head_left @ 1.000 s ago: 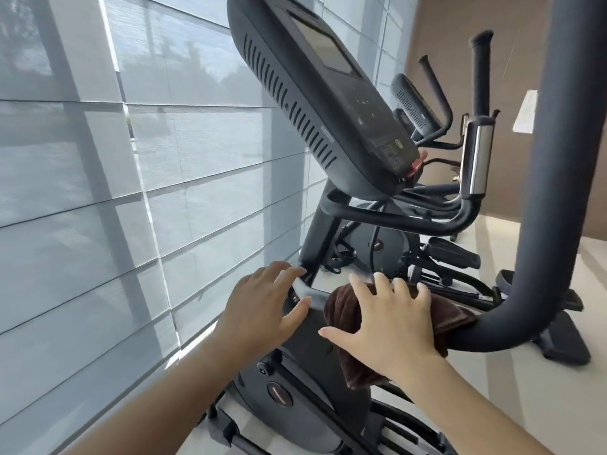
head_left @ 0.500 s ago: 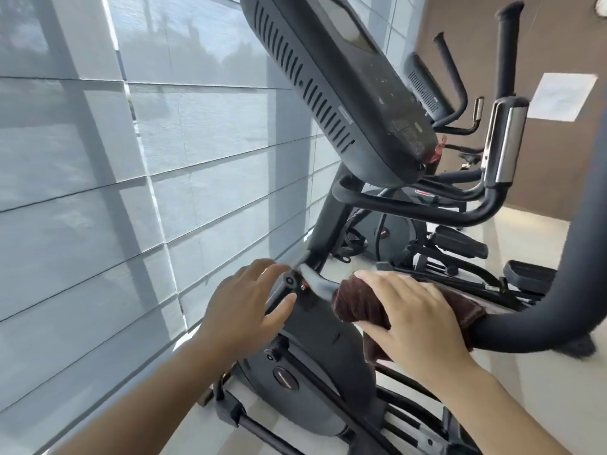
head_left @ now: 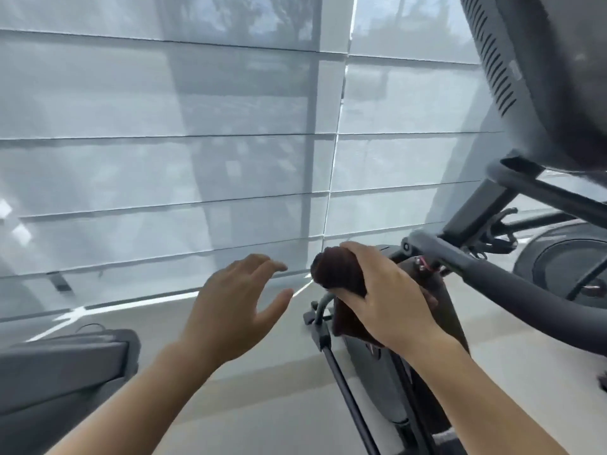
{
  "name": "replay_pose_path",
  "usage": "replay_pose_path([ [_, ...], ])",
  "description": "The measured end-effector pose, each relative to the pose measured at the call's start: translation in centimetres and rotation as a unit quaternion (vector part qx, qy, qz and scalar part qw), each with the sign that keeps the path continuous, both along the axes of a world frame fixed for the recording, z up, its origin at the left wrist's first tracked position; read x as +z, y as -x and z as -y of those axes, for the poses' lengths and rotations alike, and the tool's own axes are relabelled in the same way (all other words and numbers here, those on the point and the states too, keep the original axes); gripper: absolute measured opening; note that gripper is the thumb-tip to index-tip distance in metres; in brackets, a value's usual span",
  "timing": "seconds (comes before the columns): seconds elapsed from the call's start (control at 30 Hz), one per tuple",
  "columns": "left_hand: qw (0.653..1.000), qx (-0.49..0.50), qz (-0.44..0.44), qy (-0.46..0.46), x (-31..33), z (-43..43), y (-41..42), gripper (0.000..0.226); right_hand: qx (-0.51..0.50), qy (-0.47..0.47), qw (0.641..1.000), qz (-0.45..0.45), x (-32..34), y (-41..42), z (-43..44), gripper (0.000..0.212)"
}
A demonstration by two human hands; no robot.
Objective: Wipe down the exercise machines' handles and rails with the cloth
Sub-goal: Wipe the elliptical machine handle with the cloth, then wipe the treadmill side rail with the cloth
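My right hand (head_left: 387,297) grips a dark brown cloth (head_left: 338,274), bunched against the top of the elliptical machine's dark housing (head_left: 377,366). The machine's thick grey handle rail (head_left: 512,290) runs from just right of that hand, down and off to the right. My left hand (head_left: 236,303) hovers in the air left of the cloth, fingers spread, touching nothing. The console (head_left: 551,80) looms at the top right.
Pale window blinds (head_left: 197,142) fill the wall ahead. A dark grey pedal or machine part (head_left: 62,372) sits at the lower left. A thin black rod (head_left: 348,399) slants down beside the housing. Another machine's flywheel (head_left: 565,261) stands at the right. Light floor lies below.
The view has swung left toward the blinds. My left hand has come off the machine and now hangs free. My right hand has carried the cloth left along the rail onto the housing top.
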State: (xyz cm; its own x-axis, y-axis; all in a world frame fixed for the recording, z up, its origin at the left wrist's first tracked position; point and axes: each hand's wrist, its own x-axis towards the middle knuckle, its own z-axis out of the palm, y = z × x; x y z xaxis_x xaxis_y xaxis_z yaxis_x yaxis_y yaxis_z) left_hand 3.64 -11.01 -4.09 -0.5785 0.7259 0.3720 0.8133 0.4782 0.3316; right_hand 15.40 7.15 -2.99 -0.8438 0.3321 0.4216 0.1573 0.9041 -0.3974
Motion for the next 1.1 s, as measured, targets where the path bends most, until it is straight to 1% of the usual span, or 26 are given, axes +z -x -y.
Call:
replay_pose_path([
  [0.1, 0.995, 0.088, 0.021, 0.034, -1.5, 6.4, -3.1, 0.053, 0.087, 0.093, 0.991, 0.04, -2.6, 0.4, 3.7, 0.048],
  [0.2, 0.983, 0.171, 0.043, 0.048, -2.5, 12.8, -6.3, 0.048, 0.16, 0.127, 0.976, 0.075, -4.8, 0.3, 8.1, 0.046],
  [0.33, 0.965, 0.256, 0.047, 0.038, -3.0, 19.1, -10.5, 0.048, 0.241, 0.141, 0.957, 0.083, -6.6, -0.4, 14.4, 0.046],
  [0.47, 0.947, 0.317, 0.047, 0.03, -2.9, 24.1, -15.4, 0.038, 0.308, 0.132, 0.938, 0.089, -7.1, -2.5, 20.5, 0.047],
  [0.53, 0.937, 0.344, 0.047, 0.022, -2.7, 26.9, -18.4, 0.039, 0.337, 0.133, 0.928, 0.083, -6.9, -4.1, 23.5, 0.047],
  [0.67, 0.92, 0.389, 0.047, 0.022, -2.5, 33.3, -26.0, 0.045, 0.392, 0.125, 0.908, 0.074, -6.4, -9.0, 30.2, 0.047],
  [0.8, 0.898, 0.438, 0.038, 0.033, -2.3, 40.8, -34.7, 0.041, 0.448, 0.126, 0.883, 0.059, -6.0, -15.4, 38.3, 0.049],
  [0.97, 0.856, 0.515, 0.011, 0.048, -1.2, 49.7, -44.8, 0.039, 0.507, 0.142, 0.849, 0.044, -5.5, -22.2, 48.5, 0.052],
  [1.1, 0.827, 0.561, 0.002, 0.05, -0.5, 55.0, -50.2, 0.037, 0.542, 0.161, 0.824, 0.019, -4.1, -25.3, 55.1, 0.051],
])
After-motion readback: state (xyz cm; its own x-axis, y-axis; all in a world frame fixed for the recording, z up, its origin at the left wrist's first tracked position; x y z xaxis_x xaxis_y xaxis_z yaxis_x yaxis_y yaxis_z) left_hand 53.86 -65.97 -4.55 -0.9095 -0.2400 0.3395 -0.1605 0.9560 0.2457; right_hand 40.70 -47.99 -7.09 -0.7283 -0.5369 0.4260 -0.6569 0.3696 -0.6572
